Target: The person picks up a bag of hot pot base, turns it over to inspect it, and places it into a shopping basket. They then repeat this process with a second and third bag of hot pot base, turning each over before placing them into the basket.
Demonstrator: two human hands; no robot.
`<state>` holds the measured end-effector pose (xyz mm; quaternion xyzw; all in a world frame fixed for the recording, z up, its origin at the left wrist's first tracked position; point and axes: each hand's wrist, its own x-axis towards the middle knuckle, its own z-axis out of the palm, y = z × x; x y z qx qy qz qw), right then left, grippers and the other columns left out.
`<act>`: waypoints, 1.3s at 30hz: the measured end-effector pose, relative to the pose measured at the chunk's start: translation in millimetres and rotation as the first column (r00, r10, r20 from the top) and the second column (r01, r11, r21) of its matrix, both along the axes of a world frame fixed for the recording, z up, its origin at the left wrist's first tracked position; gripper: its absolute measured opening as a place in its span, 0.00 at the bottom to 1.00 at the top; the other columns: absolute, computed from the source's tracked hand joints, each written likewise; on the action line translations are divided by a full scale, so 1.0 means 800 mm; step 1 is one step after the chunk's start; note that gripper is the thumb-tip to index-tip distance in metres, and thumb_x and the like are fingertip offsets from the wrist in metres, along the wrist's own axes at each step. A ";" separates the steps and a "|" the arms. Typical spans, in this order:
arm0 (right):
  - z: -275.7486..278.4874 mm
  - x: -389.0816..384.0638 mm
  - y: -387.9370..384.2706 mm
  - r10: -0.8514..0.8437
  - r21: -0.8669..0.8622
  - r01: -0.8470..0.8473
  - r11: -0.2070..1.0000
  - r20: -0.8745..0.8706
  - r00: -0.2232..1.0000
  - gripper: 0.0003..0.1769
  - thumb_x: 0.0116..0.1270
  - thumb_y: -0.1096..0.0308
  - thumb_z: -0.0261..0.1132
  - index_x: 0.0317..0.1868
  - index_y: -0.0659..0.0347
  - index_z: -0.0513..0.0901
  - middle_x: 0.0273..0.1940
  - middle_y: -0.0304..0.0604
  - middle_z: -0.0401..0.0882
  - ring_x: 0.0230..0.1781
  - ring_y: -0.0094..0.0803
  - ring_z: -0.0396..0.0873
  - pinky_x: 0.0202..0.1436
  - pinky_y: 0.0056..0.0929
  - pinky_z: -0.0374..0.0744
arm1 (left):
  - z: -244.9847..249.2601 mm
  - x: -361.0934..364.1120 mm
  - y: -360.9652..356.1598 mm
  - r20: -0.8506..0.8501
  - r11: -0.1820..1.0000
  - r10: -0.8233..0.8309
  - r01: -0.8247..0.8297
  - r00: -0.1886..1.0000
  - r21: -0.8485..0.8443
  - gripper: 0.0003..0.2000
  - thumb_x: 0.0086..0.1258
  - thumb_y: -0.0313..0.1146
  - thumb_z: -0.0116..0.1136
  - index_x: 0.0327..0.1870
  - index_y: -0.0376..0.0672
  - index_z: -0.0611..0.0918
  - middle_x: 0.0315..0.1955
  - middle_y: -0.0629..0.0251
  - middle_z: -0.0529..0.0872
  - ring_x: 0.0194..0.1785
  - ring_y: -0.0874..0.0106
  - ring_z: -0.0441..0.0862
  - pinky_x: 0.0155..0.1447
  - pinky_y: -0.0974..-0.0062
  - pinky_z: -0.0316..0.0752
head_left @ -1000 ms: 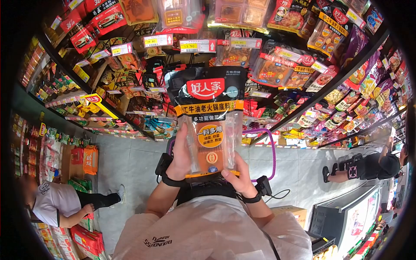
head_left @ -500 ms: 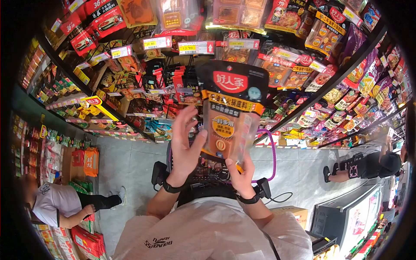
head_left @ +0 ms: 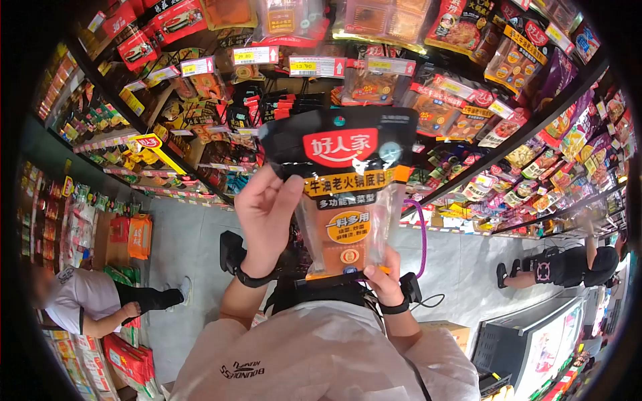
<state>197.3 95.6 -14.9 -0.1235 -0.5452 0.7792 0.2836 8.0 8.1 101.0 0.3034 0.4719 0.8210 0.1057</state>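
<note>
A black and clear pouch of hotpot base (head_left: 348,207), with a red logo and an orange band, is held upright before my chest, its printed front towards me. My left hand (head_left: 266,214) is closed at its left edge, thumb in front and fingers curled beside it. At the lower right corner, my right hand (head_left: 386,275) pinches the pouch between thumb and fingers. Part of the right fingers is hidden behind the pouch. Both wrists carry black bands with small devices.
Shelves of packaged seasonings stand ahead, with price tags (head_left: 317,66) along their edges. One person (head_left: 87,304) is at the left and another (head_left: 568,266) at the far right. A purple cord loop (head_left: 421,240) hangs beside the pouch. A display cabinet (head_left: 511,354) is at lower right.
The pouch has come closer and turned more squarely to me. My left hand, apart with fingers spread before, has closed on its left edge. My right hand keeps hold of the bottom.
</note>
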 end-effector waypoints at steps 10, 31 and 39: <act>-0.003 -0.001 -0.002 -0.018 -0.077 0.017 0.997 -0.005 1.000 0.34 0.56 0.61 0.67 0.60 0.72 0.72 0.50 0.44 0.79 0.50 0.28 0.75 0.56 0.27 0.71 | -0.014 -0.024 0.009 0.057 0.999 0.046 -0.048 0.997 0.023 0.07 0.70 0.25 0.55 0.43 0.35 0.84 0.36 0.72 0.85 0.37 0.87 0.77 0.41 0.89 0.68; 0.019 -0.046 0.007 -0.513 0.500 0.461 0.733 -0.038 0.857 0.23 0.58 0.74 0.67 0.55 0.69 0.76 0.44 0.47 0.80 0.43 0.31 0.76 0.47 0.30 0.75 | -0.052 0.006 0.012 -0.359 0.934 -0.134 -0.003 0.924 -0.357 0.31 0.65 0.27 0.60 0.68 0.35 0.61 0.62 0.56 0.68 0.64 0.66 0.69 0.65 0.68 0.65; 0.060 -0.064 -0.010 -0.396 0.817 0.355 0.455 -0.172 0.902 0.35 0.42 0.67 0.73 0.56 0.62 0.78 0.56 0.52 0.69 0.55 0.47 0.68 0.57 0.40 0.69 | -0.051 0.025 0.016 0.100 0.908 -0.400 0.409 0.911 -0.092 0.27 0.71 0.32 0.54 0.68 0.35 0.60 0.62 0.56 0.71 0.63 0.69 0.71 0.63 0.66 0.69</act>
